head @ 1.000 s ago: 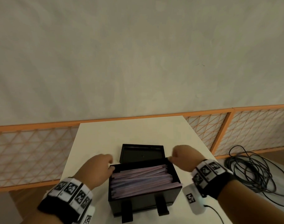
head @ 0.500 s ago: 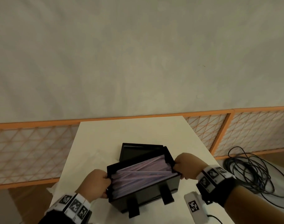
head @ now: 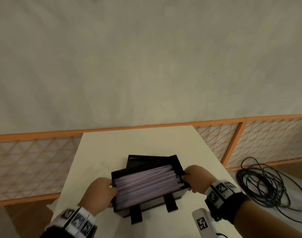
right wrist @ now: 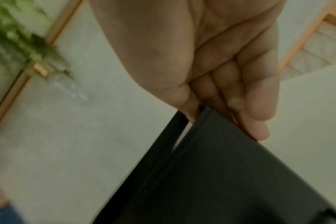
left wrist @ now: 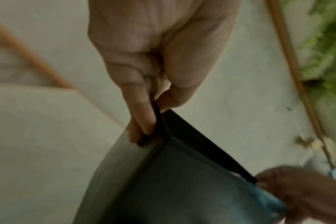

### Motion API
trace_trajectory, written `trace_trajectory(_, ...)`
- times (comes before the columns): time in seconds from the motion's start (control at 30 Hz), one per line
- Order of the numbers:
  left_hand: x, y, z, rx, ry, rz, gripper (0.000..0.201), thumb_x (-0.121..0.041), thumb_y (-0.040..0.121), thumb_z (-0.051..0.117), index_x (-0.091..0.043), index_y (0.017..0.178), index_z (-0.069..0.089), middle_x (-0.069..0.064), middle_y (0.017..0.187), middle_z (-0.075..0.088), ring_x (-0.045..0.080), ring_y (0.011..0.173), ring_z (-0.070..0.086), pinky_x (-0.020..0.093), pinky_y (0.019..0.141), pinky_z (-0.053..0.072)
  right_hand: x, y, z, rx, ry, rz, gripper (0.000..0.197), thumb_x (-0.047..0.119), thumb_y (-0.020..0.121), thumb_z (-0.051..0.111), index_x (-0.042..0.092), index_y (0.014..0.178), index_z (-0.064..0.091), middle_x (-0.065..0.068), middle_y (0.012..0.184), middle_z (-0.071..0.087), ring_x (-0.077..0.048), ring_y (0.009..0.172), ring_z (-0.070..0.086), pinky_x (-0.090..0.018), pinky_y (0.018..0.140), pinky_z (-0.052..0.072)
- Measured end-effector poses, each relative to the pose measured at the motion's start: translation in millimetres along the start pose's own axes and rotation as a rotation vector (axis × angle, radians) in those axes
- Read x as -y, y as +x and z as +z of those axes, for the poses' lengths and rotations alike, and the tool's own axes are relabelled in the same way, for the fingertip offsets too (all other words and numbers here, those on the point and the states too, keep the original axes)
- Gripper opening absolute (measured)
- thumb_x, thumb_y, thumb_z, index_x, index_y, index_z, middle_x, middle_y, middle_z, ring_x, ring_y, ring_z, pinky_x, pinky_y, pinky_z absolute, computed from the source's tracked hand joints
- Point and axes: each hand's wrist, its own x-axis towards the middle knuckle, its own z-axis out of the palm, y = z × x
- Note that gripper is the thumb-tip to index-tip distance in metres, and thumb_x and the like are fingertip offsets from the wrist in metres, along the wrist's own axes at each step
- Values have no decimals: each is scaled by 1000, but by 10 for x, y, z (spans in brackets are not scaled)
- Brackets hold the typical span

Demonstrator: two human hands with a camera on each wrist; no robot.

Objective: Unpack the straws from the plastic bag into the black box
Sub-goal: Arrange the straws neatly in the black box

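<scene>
Behind the white table point(head: 112, 146) runs an orange mesh fence point(head: 26, 165) under a plain pale wall, and a coil of dark cable point(head: 267, 189) lies on the floor off the table's right edge. Toward the near edge I have the black box point(head: 146, 201) between my two hands, tilted so its right end sits higher and farther back than its left. My left hand point(head: 98, 193) pinches the left wall, fingers point(left wrist: 142, 115) outside and thumb over the rim. My right hand point(head: 196, 177) grips the right end the same way, fingers point(right wrist: 257, 97) curled against the outer face. The straws point(head: 146, 181), pale lilac, fill the box nearly to the rim and lie lengthwise. What looks like the box's black lid point(head: 141, 160) lies flat just behind it. I cannot make out the plastic bag with any certainty.

I judge the unpacking itself done; this looks like settling the bundle or shifting the box. Next I would need to level it gently and set it down square, since tipping further could slide straws over the low left wall.
</scene>
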Motion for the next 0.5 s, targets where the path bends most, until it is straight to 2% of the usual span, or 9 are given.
trace_trajectory(0.07, -66, 23, -67, -29, 68, 37, 24, -10, 86, 54, 4, 67, 59, 24, 70, 66, 31, 63, 68, 41, 58, 61, 33, 11, 16, -12, 34, 16, 23, 21, 96, 42, 9, 82, 55, -11, 89, 66, -24, 80, 66, -29, 64, 49)
trace_trajectory(0.17, -106, 86, -109, -35, 108, 69, 22, -9, 83, 55, 8, 70, 62, 26, 72, 68, 33, 66, 70, 46, 60, 60, 19, 41, 63, 30, 114, 18, 23, 18, 95, 43, 6, 81, 56, -9, 76, 64, -20, 64, 65, -29, 58, 54)
trace_trajectory(0.23, -145, 78, -105, -43, 141, 77, 23, -9, 83, 53, 1, 63, 58, 18, 64, 65, 30, 65, 69, 43, 61, 57, 3, 48, 104, 27, 113, 40, 22, 16, 94, 42, 5, 84, 57, -9, 74, 64, -20, 61, 62, -30, 59, 55)
trace_trajectory(0.3, -152, 105, -95, -27, 120, 99, 24, -14, 83, 52, 3, 68, 61, 15, 66, 67, 28, 65, 68, 44, 63, 57, -20, 50, 120, -6, 133, 42, 24, 15, 94, 42, 1, 90, 61, -15, 83, 67, -24, 69, 65, -37, 68, 56)
trace_trajectory(0.37, -152, 191, -96, 3, 102, 79, 25, -13, 81, 53, 8, 75, 65, 23, 74, 70, 31, 66, 70, 48, 61, 59, -29, 79, 143, 22, 135, 50, 23, 14, 94, 44, 0, 91, 61, -18, 90, 69, -27, 78, 69, -39, 74, 58)
trace_trajectory(0.43, -136, 225, -58, 30, 124, 27, 23, -8, 80, 53, 10, 69, 62, 29, 77, 69, 36, 68, 70, 49, 60, 59, -10, 35, 170, 59, 116, 131, 17, 14, 92, 49, 4, 84, 59, -17, 99, 68, -32, 94, 68, -38, 82, 55)
trace_trajectory(0.47, -166, 229, -47, 49, 152, 14, 21, -8, 79, 53, 5, 64, 60, 30, 75, 69, 37, 68, 70, 48, 60, 59, 25, 50, 153, 65, 109, 146, 15, 15, 92, 52, 3, 89, 61, -18, 108, 66, -33, 104, 64, -38, 88, 52)
trace_trajectory(0.5, -169, 247, -24, 59, 168, 14, 22, -8, 80, 53, 0, 60, 57, 28, 69, 67, 37, 67, 70, 45, 60, 58, 28, 45, 158, 85, 69, 144, 21, 17, 92, 54, 0, 101, 63, -19, 110, 64, -31, 105, 62, -36, 90, 50)
